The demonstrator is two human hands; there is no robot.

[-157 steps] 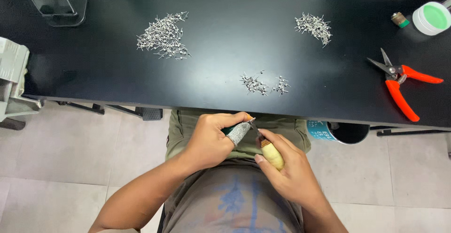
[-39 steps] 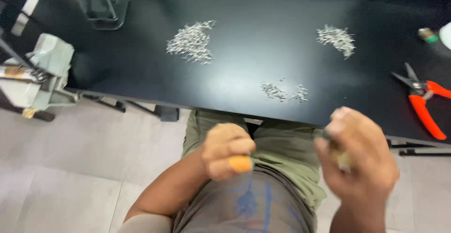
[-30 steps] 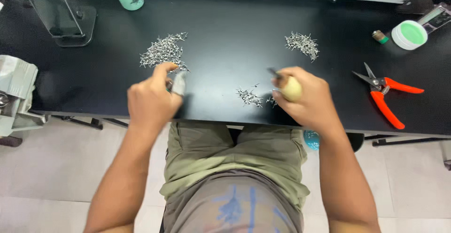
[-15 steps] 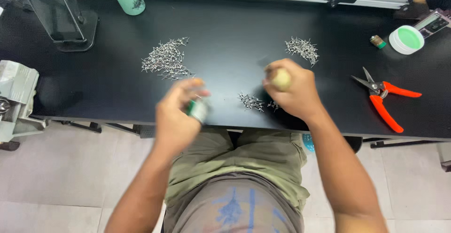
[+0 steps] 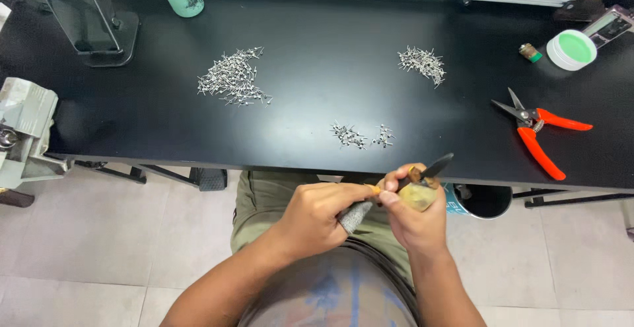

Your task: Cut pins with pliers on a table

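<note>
Over the lap, left hand (image 5: 317, 218) grips a grey-handled tool (image 5: 356, 215); right hand (image 5: 413, 215) clasps a yellowish holder (image 5: 417, 196), dark tip (image 5: 432, 167) raised — fitting under way, needing steady alignment.

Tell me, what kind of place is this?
Probably a workshop or assembly bench. A black worktable holds piles of small metal pins, red-handled cutters lie ready, and a grey vise stands beside the table.

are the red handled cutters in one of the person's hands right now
No, the red-handled cutters lie untouched on the black table, well away from both hands, which are together below the table's near edge.
</note>
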